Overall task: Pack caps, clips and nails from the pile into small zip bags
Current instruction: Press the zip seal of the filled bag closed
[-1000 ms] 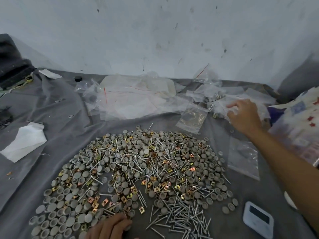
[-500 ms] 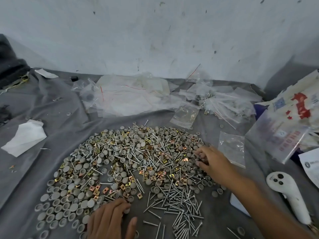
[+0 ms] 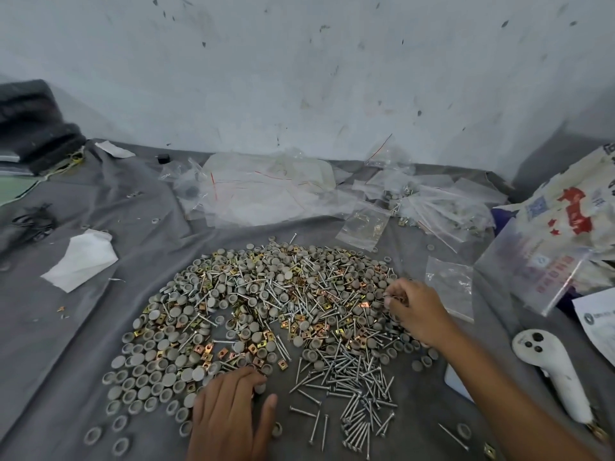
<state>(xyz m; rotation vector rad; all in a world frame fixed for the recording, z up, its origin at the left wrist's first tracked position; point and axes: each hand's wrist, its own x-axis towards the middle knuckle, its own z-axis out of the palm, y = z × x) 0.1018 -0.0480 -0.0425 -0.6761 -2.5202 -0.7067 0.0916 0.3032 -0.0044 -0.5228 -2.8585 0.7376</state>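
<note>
A wide pile [image 3: 266,311] of grey round caps [image 3: 149,377], brass clips [image 3: 206,347] and silver nails [image 3: 352,387] lies on a grey cloth [image 3: 66,327]. My left hand [image 3: 229,414] rests flat at the pile's near edge, fingertips on caps, thumb spread. My right hand [image 3: 416,311] is at the pile's right edge with its fingers curled into the pieces; what they hold is hidden. An empty small zip bag [image 3: 451,287] lies just right of that hand. Another small zip bag [image 3: 362,227] lies behind the pile.
Loose clear bags [image 3: 266,191] are heaped at the back, with filled bags [image 3: 442,207] at back right. A large printed plastic bag [image 3: 549,261] and a white handheld controller [image 3: 559,371] lie on the right. A white tissue [image 3: 80,259] lies left, dark folded fabric [image 3: 33,121] far left.
My right hand came back from the bags at the back right to the pile's right edge and curled its fingers in. My left hand slid further into view along the near edge.
</note>
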